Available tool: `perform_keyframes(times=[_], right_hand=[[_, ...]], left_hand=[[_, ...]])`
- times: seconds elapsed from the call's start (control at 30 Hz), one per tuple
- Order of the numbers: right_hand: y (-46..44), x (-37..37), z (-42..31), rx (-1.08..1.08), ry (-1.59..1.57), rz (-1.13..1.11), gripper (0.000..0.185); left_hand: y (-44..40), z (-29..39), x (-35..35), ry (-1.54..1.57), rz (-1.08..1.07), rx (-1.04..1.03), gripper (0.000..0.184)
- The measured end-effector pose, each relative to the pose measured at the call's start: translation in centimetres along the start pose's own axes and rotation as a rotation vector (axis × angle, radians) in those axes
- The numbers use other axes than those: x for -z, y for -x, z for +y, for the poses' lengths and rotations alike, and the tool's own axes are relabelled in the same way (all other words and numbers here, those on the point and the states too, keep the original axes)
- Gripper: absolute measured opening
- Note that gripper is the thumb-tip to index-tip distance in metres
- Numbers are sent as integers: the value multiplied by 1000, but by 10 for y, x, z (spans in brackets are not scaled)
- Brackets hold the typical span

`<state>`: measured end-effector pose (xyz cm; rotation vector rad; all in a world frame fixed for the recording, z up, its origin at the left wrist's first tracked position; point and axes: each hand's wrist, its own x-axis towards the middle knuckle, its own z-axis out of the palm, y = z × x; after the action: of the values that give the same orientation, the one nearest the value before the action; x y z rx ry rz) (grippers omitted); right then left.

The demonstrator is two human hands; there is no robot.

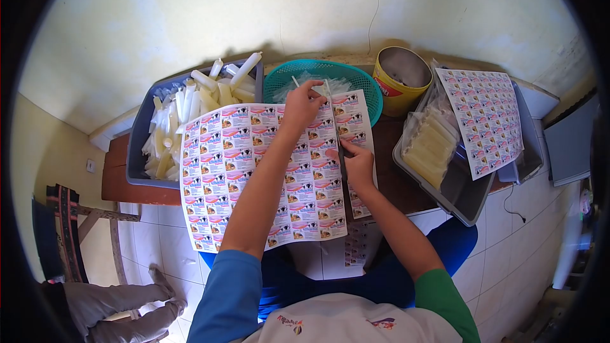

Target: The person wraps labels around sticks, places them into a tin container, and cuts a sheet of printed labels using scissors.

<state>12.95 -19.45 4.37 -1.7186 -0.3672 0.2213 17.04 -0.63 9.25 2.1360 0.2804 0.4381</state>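
A large sheet of printed labels [254, 178] lies across the front of the bench and overhangs its edge. A long slit runs down its right part, with a narrower strip [357, 117] to the right of it. My left hand [304, 107] is at the sheet's upper edge, its fingers bent near the top of the slit; whether they pinch the paper is unclear. My right hand [357, 164] is closed on a dark, long tool [344, 168] lying along the slit. What kind of tool it is I cannot tell.
A grey bin of filled white tubes [168, 127] stands left, a green basket [375, 95] behind the sheet, a yellow bucket [389, 89] beside it. On the right, a grey tray [467, 206] holds yellowish packs and another label sheet [483, 114]. Someone's legs [114, 305] are at lower left.
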Motion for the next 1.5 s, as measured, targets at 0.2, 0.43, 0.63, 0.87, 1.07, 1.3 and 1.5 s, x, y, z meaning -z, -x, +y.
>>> perform_keyframes(times=[0.2,0.43,0.63,0.87,1.07,1.3,1.5], right_hand=[[-8,1,-3,-17,-42,17,44],[-7,2,-5,12,-89,20,40],[-8,4,-1,-6,-251,-36,41],[-14,5,23,63,-230,-21,70],[-14,5,27,24,-306,23,106],[-14,3,24,-27,-296,89,119],[-14,0,31,47,-287,128,119]], left_hand=[[0,-7,-4,5,45,-57,32],[0,-12,-7,-93,32,-94,27],[16,1,-11,-209,159,-267,24],[36,3,-29,36,112,-183,36],[45,1,-39,-141,213,-291,41],[34,-3,-52,58,176,-169,41],[36,10,-48,201,130,-24,39]])
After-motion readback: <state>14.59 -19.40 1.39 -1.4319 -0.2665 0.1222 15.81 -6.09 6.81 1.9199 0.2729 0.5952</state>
